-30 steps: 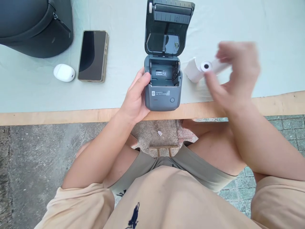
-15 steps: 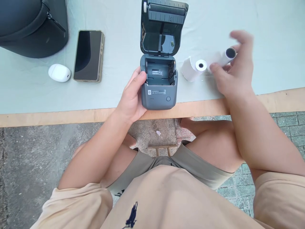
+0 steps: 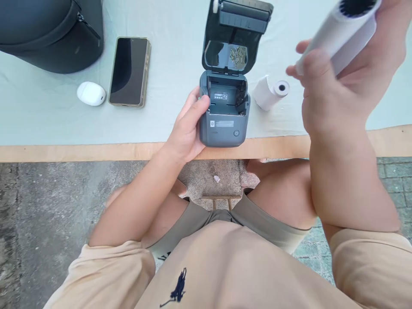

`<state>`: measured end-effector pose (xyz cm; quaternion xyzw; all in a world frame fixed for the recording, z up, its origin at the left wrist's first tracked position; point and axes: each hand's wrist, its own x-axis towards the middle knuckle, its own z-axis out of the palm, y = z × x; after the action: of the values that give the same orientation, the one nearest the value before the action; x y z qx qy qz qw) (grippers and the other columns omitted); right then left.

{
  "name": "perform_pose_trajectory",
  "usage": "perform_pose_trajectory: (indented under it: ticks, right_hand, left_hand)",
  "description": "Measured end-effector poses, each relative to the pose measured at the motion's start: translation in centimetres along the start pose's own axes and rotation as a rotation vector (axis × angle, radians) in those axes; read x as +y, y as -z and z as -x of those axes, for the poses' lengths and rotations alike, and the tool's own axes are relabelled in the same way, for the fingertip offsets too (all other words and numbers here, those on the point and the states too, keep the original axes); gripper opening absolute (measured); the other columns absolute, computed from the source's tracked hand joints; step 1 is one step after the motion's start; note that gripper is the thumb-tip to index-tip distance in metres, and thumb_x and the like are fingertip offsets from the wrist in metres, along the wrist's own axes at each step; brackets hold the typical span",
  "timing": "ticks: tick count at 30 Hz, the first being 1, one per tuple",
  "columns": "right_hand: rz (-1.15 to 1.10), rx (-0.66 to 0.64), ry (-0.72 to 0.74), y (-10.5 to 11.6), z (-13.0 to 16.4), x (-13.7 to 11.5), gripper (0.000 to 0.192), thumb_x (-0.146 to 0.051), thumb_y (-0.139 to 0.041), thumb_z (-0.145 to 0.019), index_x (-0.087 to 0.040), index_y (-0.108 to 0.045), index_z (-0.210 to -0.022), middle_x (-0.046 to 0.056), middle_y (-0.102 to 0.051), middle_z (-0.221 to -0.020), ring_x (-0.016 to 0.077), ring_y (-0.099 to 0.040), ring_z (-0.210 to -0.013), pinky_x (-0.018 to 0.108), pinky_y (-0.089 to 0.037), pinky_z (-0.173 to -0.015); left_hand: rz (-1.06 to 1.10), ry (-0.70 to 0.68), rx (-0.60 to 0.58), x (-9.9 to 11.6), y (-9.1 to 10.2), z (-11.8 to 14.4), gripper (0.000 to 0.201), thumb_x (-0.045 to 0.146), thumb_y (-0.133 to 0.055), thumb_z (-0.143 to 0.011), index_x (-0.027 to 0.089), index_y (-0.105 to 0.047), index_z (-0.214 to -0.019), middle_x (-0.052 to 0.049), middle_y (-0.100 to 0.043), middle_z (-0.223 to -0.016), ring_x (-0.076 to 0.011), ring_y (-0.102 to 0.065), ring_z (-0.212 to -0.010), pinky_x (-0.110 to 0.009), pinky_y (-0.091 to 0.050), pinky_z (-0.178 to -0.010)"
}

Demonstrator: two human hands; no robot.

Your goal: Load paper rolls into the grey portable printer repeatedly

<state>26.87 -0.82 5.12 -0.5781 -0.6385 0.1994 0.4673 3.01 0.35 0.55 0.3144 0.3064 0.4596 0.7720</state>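
Observation:
Near the table's front edge, my left hand (image 3: pixel 190 124) grips the left side of a dark grey label printer (image 3: pixel 223 128). The printer's lid (image 3: pixel 236 38) stands raised, and its paper bay (image 3: pixel 222 96) shows no roll inside. My right hand (image 3: pixel 350 81) is lifted at the upper right, its fingers wrapped round a white paper roll (image 3: pixel 336 34) with a dark hollow core and a loose end of paper. Just right of the printer, a smaller white paper roll (image 3: pixel 272 93) lies on the cloth, its end partly unrolled.
On the left of the cloth-covered table (image 3: pixel 54 124) lie a smartphone (image 3: pixel 129 71) and a white earbud case (image 3: pixel 91 93). A black zipped bag (image 3: pixel 48 34) fills the upper left corner. The table's bare wooden edge (image 3: pixel 80 152) runs across in front of my knees.
My right hand has raised the hollow-cored paper roll up and to the right, closer to the camera. The left hand still grips the printer. The whole view has shifted slightly.

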Motion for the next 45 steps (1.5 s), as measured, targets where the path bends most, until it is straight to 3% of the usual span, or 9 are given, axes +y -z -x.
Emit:
perform_pose_trajectory:
  ticks: [3,9,13,17,24,31,38,42,45]
  right_hand:
    - [0.096,-0.098,0.293,-2.5,0.9,-2.6,0.052,-0.046,-0.073,-0.094,-0.040,-0.059,-0.144,-0.003,-0.067,-0.144,0.0273,-0.071,-0.122,0.041,-0.064,-0.094]
    - [0.328,-0.127,0.391,-5.4,1.4,-4.1,0.022,-0.011,-0.060,-0.091,-0.030,-0.062,-0.101,0.000,-0.077,-0.105,0.0225,-0.073,-0.096,0.040,-0.060,-0.079]
    - [0.299,-0.130,0.451,-5.1,1.4,-4.0,0.018,-0.015,-0.064,-0.092,-0.031,-0.059,-0.099,-0.001,-0.077,-0.103,0.0223,-0.074,-0.092,0.039,-0.057,-0.071]
    - [0.256,-0.132,0.527,-4.5,0.9,-3.4,0.027,-0.012,-0.067,-0.089,-0.034,-0.063,-0.106,-0.001,-0.080,-0.107,0.0242,-0.076,-0.098,0.041,-0.061,-0.078]
    - [0.271,-0.121,0.330,-4.6,0.5,-2.8,0.021,-0.023,-0.074,-0.087,-0.030,-0.057,-0.098,0.001,-0.078,-0.102,0.0273,-0.075,-0.095,0.047,-0.061,-0.084]
    - [0.343,-0.107,0.401,-5.5,0.9,-1.5,0.011,-0.027,-0.068,-0.091,-0.032,-0.062,-0.098,0.000,-0.081,-0.115,0.0283,-0.078,-0.108,0.049,-0.063,-0.088]
    - [0.161,-0.115,0.584,-5.8,1.3,-2.1,0.015,-0.037,-0.066,-0.101,-0.030,-0.063,-0.087,-0.002,-0.080,-0.095,0.0250,-0.079,-0.096,0.047,-0.063,-0.087]
    - [0.159,-0.101,0.729,-6.2,1.8,-1.9,0.016,-0.040,-0.067,-0.102,-0.028,-0.067,-0.092,0.000,-0.080,-0.100,0.0260,-0.077,-0.106,0.047,-0.060,-0.090]
    - [0.116,-0.082,0.690,-5.9,1.8,-1.6,0.013,-0.035,-0.061,-0.104,-0.028,-0.068,-0.095,0.002,-0.076,-0.106,0.0259,-0.073,-0.116,0.050,-0.060,-0.102]
  left_hand:
    - [-0.004,-0.021,-0.009,-0.1,0.0,0.2,0.020,0.044,-0.066,-0.101,0.028,-0.070,-0.113,-0.002,-0.080,-0.118,-0.0277,-0.067,-0.145,-0.038,-0.063,-0.113]
    - [0.016,-0.025,-0.021,-0.1,-0.4,0.9,0.031,0.048,-0.071,-0.099,0.027,-0.066,-0.121,-0.002,-0.079,-0.122,-0.0324,-0.066,-0.148,-0.044,-0.065,-0.114]
    - [-0.013,0.017,-0.023,0.0,-0.3,1.1,0.040,0.037,-0.073,-0.098,0.030,-0.059,-0.135,0.002,-0.077,-0.120,-0.0312,-0.071,-0.141,-0.044,-0.067,-0.111]
    - [-0.006,0.046,0.024,0.0,-0.5,1.0,0.039,0.038,-0.072,-0.099,0.031,-0.060,-0.135,0.002,-0.076,-0.123,-0.0316,-0.069,-0.144,-0.046,-0.066,-0.111]
    - [-0.012,0.000,-0.038,-0.5,-0.2,0.9,0.028,0.037,-0.076,-0.097,0.027,-0.063,-0.120,0.001,-0.077,-0.115,-0.0302,-0.073,-0.138,-0.045,-0.068,-0.110]
    - [0.012,-0.020,-0.008,-0.2,-0.3,0.8,0.031,0.043,-0.076,-0.097,0.029,-0.062,-0.120,0.000,-0.076,-0.125,-0.0291,-0.069,-0.142,-0.043,-0.065,-0.112]
    - [0.108,-0.048,-0.101,-0.2,0.2,0.5,0.028,0.047,-0.070,-0.098,0.026,-0.064,-0.115,-0.003,-0.079,-0.119,-0.0266,-0.075,-0.128,-0.037,-0.067,-0.103]
    - [0.057,-0.047,-0.089,-0.3,0.7,0.3,0.043,0.037,-0.088,-0.083,0.026,-0.063,-0.116,0.003,-0.076,-0.104,-0.0168,-0.079,-0.101,-0.028,-0.066,-0.088]
    - [0.007,-0.055,-0.092,-0.6,1.1,0.1,0.058,0.037,-0.096,-0.074,0.027,-0.060,-0.119,0.002,-0.076,-0.106,-0.0218,-0.079,-0.108,-0.033,-0.067,-0.094]
